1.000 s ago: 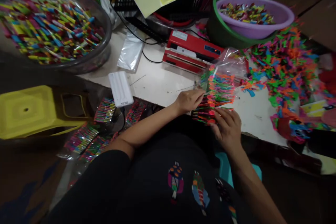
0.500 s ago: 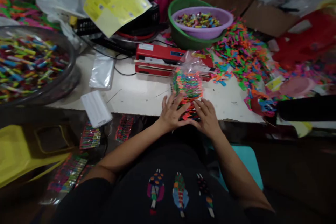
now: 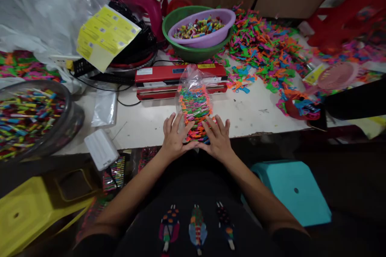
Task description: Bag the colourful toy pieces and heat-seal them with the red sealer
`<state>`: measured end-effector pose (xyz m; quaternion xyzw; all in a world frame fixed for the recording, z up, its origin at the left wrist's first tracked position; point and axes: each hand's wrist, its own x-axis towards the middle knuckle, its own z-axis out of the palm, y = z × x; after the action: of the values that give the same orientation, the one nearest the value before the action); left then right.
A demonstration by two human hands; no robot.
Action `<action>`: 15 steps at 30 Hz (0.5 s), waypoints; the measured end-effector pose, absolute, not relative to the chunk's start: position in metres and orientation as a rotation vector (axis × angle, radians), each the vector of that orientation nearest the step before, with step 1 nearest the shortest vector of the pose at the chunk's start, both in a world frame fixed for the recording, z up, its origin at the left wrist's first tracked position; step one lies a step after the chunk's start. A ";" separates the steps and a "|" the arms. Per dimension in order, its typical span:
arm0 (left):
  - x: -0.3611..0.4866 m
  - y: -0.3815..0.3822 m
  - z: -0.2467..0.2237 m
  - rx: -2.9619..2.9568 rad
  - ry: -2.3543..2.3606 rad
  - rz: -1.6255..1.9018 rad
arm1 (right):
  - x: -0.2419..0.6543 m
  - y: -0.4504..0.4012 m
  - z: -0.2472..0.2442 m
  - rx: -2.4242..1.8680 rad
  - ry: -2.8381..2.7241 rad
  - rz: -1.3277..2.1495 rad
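Note:
A clear plastic bag (image 3: 195,102) packed with rows of small bright plastic pieces lies at the table's front edge, its loose top against a red bag sealer (image 3: 181,73). My left hand (image 3: 175,138) rests on the bag's lower left side, fingers spread. On the lower right side lies my right hand (image 3: 218,138), its fingers also apart. Both thumbs stretch toward each other near the bag's bottom end. Neither hand is wrapped round the bag, and the parts under the fingers are hidden.
A large tub (image 3: 72,116) of small colourful tubes stands at the left. Beyond the sealer, a purple basin (image 3: 205,41) sits in a green basin (image 3: 187,53). Loose plastic pieces (image 3: 265,52) are heaped at the right. A white box-like device (image 3: 101,150) overhangs the front edge; a turquoise stool (image 3: 301,192) stands below.
The view has shifted, so the table and its contents appear further left and mostly lower. Both hands remain on the bag, with the fingers a little more spread.

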<state>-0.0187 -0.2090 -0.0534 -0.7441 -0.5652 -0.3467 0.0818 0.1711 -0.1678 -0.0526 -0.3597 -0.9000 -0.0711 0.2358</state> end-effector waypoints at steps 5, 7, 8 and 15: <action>-0.028 -0.202 -0.047 -2.249 -1.561 -0.869 | 0.157 -0.177 -0.052 -1.031 -2.484 -0.278; -0.027 -0.202 -0.047 -2.242 -1.567 -0.876 | 0.152 -0.175 -0.056 -1.023 -2.484 -0.237; -0.027 -0.203 -0.048 -2.242 -1.586 -0.890 | 0.152 -0.174 -0.056 -1.023 -2.478 -0.211; -0.041 -0.218 -0.059 -2.215 -1.740 -1.339 | 0.191 -0.164 -0.027 -0.923 -2.202 0.094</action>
<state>-0.0409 -0.2177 -0.0590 -0.7102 -0.5578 -0.4293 0.0115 0.1911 -0.1644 -0.0272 -0.3594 -0.8571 0.0365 0.3674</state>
